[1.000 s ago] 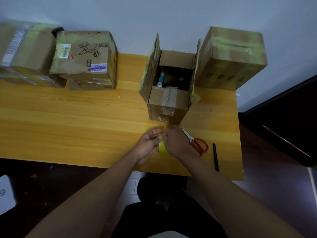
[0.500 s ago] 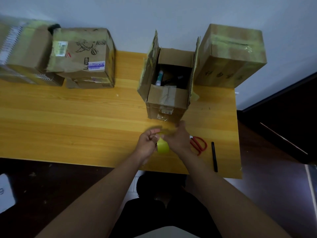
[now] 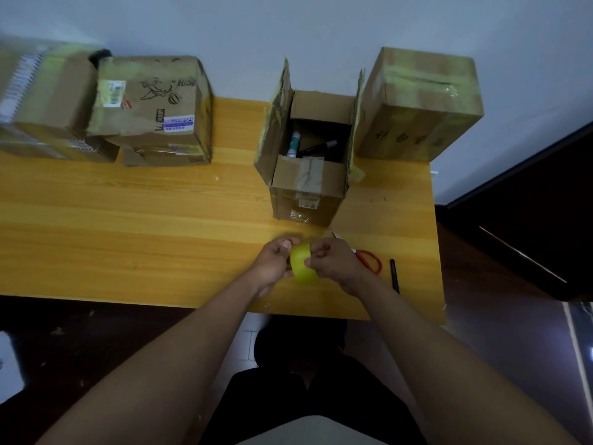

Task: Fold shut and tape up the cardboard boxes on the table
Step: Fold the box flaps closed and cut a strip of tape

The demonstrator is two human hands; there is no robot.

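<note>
Beside the right hand (image 3: 333, 263): red scissors (image 3: 369, 260) (partly hidden), black pen (image 3: 394, 275).

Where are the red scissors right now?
The red scissors lie on the table just right of the right hand, left of the black pen.

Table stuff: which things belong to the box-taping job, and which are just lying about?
Job: open box; yellow tape roll, gripped by left hand and right hand; scissors.
Lying about: black pen; taped boxes.
</note>
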